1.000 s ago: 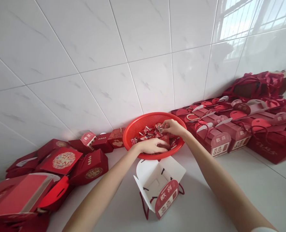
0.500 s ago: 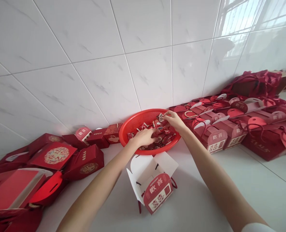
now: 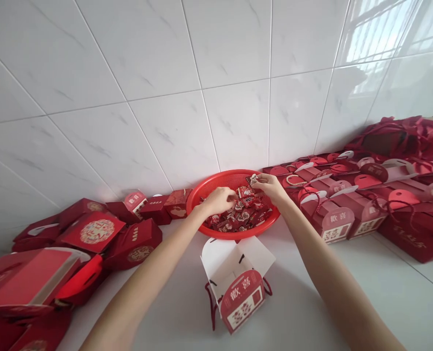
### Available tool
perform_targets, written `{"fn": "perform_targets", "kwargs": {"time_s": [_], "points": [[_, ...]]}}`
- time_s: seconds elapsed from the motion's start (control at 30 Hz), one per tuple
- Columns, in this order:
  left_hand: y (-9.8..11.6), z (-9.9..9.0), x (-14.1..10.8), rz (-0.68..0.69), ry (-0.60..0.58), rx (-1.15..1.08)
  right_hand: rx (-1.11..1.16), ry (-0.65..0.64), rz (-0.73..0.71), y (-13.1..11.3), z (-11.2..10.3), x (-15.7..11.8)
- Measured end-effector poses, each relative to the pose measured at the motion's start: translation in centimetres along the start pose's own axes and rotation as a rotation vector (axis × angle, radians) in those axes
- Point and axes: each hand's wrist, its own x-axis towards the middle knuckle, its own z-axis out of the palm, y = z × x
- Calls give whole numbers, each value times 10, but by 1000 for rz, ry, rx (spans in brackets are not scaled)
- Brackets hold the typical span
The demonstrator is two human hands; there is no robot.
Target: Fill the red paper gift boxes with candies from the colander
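A red plastic basket (image 3: 234,236) with a perforated wall stands by the tiled wall, holding many small wrapped candies (image 3: 243,215). My right hand (image 3: 272,187) is at its far right side, thumb and fingers pinching a dark candy packet (image 3: 253,181) with a white label. Over the left part of the basket, my left hand (image 3: 219,200) has its fingers curled together; what they hold, if anything, is hidden. Just in front of the basket sits an open red gift box (image 3: 243,300), white inside, its flaps spread and dark red cord handles hanging at its sides.
Closed red gift boxes (image 3: 92,231) are piled on the left. Rows of handled gift boxes (image 3: 335,222) line the right, with a heap of dark red ribbon-like material (image 3: 403,134) behind them. The white tiled wall (image 3: 234,122) rises behind the basket.
My left hand has lifted out of the candies and its fingers have curled in. My right hand still pinches a packet at the basket's right side. The view has shifted slightly.
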Motion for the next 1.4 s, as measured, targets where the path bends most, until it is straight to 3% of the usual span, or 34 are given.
{"fn": "perform_targets", "kwargs": {"time_s": [0.07,0.17,0.5,0.57,0.8,0.87,0.93,1.0,1.07,1.3,1.4], "points": [[13,5,7,89,-182,-77,-1,-5,11,0,0,0],[25,12,15,85,-379,-62,-6,-18,35,1,1,-2],[20,21,9,103,-527,-204,20,-37,40,-1,3,-7],[21,20,8,68,-407,-201,29,-31,38,-2,3,-7],[17,12,12,-149,239,-121,54,16,12,-2,3,-3],[18,12,12,-111,331,-94,61,22,6,-1,2,-3],[22,15,13,57,205,-116,66,26,0,-1,2,-3],[27,19,12,222,-85,-147,70,27,-3,0,2,-4],[31,22,12,280,-310,-156,71,25,-3,0,2,-4],[30,32,16,289,-457,-234,71,15,0,-2,3,-7],[34,35,17,299,-413,-168,66,11,0,-2,3,-7]]}}
